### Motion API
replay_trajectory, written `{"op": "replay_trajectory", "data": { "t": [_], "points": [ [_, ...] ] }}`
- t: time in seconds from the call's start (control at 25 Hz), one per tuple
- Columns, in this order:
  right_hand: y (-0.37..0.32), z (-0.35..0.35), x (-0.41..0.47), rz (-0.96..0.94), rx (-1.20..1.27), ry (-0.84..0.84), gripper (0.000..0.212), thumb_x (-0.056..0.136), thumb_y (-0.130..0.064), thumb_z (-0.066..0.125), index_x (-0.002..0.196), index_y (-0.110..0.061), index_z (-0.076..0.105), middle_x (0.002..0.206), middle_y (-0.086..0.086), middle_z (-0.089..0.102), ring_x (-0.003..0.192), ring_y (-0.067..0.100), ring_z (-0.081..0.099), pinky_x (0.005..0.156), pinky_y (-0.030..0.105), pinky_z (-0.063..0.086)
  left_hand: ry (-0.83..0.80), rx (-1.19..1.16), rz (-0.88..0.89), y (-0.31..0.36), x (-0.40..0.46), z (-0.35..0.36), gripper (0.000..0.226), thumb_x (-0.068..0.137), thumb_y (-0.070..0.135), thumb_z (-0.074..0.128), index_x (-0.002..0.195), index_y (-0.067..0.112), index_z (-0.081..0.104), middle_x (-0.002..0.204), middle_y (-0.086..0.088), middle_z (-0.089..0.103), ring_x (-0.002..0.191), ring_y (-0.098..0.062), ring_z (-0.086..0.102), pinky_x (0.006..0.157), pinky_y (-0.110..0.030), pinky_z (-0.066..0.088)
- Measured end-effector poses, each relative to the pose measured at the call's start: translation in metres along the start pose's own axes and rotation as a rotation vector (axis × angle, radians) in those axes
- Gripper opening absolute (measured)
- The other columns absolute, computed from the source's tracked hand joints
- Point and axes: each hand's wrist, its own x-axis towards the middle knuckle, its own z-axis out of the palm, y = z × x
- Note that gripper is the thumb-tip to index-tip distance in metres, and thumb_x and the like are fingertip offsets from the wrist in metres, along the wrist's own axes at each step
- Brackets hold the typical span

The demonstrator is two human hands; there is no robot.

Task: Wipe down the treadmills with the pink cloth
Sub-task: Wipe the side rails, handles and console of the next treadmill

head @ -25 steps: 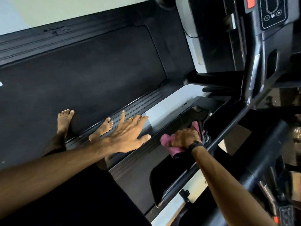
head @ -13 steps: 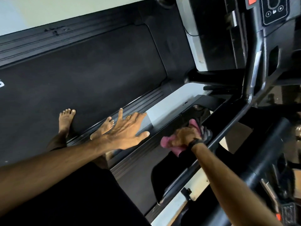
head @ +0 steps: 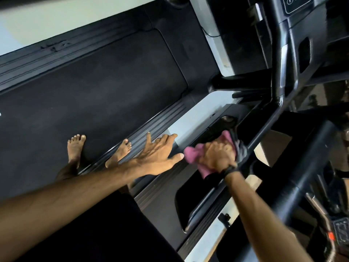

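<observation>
Pink cloth (head: pixel 194 155) bunched, long axis left-right — under right hand (head: pixel 217 156) (blurred), on treadmill (head: pixel 205 203)

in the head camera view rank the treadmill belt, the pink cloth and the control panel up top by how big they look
1. treadmill belt, largest by far.
2. pink cloth, partly hidden under the right hand.
3. control panel, cut off by the frame edge; it looks close in size to the cloth, so that order is unsure.

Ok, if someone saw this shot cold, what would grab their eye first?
Probably the pink cloth, the only bright colour among the dark machines, bunched in the right hand against the treadmill's side rail right of centre. Next, the left hand spread open with its fingers splayed, in mid-frame. Then two bare feet on the black treadmill belt at left.
</observation>
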Motion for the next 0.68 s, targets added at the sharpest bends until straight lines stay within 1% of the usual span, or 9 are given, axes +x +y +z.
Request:
{"op": "replay_trajectory", "data": {
  "t": [0.12,0.24,0.36,0.4,0.44,0.52,0.56,0.6,0.68],
  "points": [
    [-0.024,0.001,-0.058,-0.128,0.126,0.094,0.048,0.093,-0.059,0.048,0.116,-0.020,0.066,0.119,0.006,0.067,0.115,0.026,0.062,0.104,0.035,0.038,0.007,-0.104,0.042,0.000,0.017,0.020,0.069,0.101,0.054,0.034,0.155,0.016,0.015,0.154,-0.009,0.037,0.135,-0.028,0.046,0.120,-0.061,0.001],
    [0.028,-0.025,-0.019,0.073,0.119,0.164,0.045,0.095,-0.052,0.048,0.115,-0.016,0.063,0.121,0.010,0.066,0.117,0.028,0.060,0.109,0.037,0.035,0.006,-0.134,0.059,0.006,0.024,0.025,0.064,0.103,0.048,0.032,0.155,0.016,0.015,0.154,-0.010,0.036,0.136,-0.029,0.045,0.121,-0.059,0.002],
    [0.078,-0.037,0.021,0.210,0.102,0.177,0.039,0.091,-0.048,0.052,0.114,-0.020,0.066,0.118,0.007,0.068,0.122,0.028,0.056,0.118,0.043,0.020,0.041,-0.181,0.061,0.006,0.022,0.024,0.062,0.103,0.046,0.034,0.155,0.017,0.016,0.155,-0.008,0.035,0.138,-0.027,0.044,0.121,-0.057,0.003],
    [0.075,-0.034,0.018,0.209,0.096,0.203,0.036,0.089,-0.045,0.054,0.107,-0.018,0.069,0.111,0.008,0.071,0.116,0.027,0.059,0.117,0.043,0.021,0.041,-0.192,0.053,0.004,0.022,0.025,0.062,0.103,0.046,0.035,0.155,0.018,0.017,0.155,-0.008,0.036,0.137,-0.027,0.044,0.121,-0.057,0.003],
    [0.061,-0.028,0.005,0.203,0.098,0.244,0.032,0.086,-0.041,0.057,0.097,-0.015,0.071,0.101,0.011,0.072,0.107,0.028,0.064,0.113,0.043,0.028,0.042,-0.197,0.043,0.003,0.022,0.026,0.062,0.103,0.046,0.035,0.155,0.018,0.017,0.155,-0.008,0.036,0.136,-0.027,0.045,0.121,-0.057,0.003],
    [0.016,-0.006,-0.042,0.156,0.210,0.396,0.030,0.073,-0.035,0.064,0.085,-0.008,0.072,0.087,0.015,0.071,0.092,0.033,0.068,0.097,0.041,0.045,0.054,-0.189,0.034,0.003,0.025,0.026,0.062,0.103,0.046,0.034,0.155,0.017,0.018,0.155,-0.008,0.036,0.135,-0.027,0.046,0.120,-0.057,0.004],
    [-0.004,0.006,-0.064,0.111,0.304,0.450,0.038,0.069,-0.039,0.063,0.088,-0.008,0.073,0.090,0.014,0.072,0.095,0.033,0.067,0.095,0.040,0.046,0.058,-0.187,0.043,0.005,0.027,0.027,0.062,0.103,0.046,0.033,0.155,0.016,0.018,0.155,-0.009,0.036,0.135,-0.027,0.047,0.120,-0.058,0.004],
    [-0.016,0.016,-0.081,0.066,0.384,0.462,0.046,0.070,-0.043,0.060,0.097,-0.009,0.074,0.099,0.011,0.073,0.104,0.033,0.066,0.100,0.040,0.041,0.055,-0.195,0.054,0.008,0.031,0.027,0.062,0.103,0.046,0.031,0.155,0.015,0.017,0.155,-0.010,0.036,0.136,-0.027,0.046,0.120,-0.059,0.003],
    [-0.011,0.027,-0.081,0.047,0.459,0.495,0.056,0.073,-0.049,0.052,0.112,-0.015,0.073,0.114,0.004,0.071,0.117,0.028,0.060,0.113,0.041,0.022,0.046,-0.208,0.076,0.017,0.035,0.027,0.060,0.104,0.045,0.029,0.155,0.015,0.017,0.156,-0.010,0.035,0.138,-0.026,0.043,0.120,-0.060,0.002]
  ]
}}
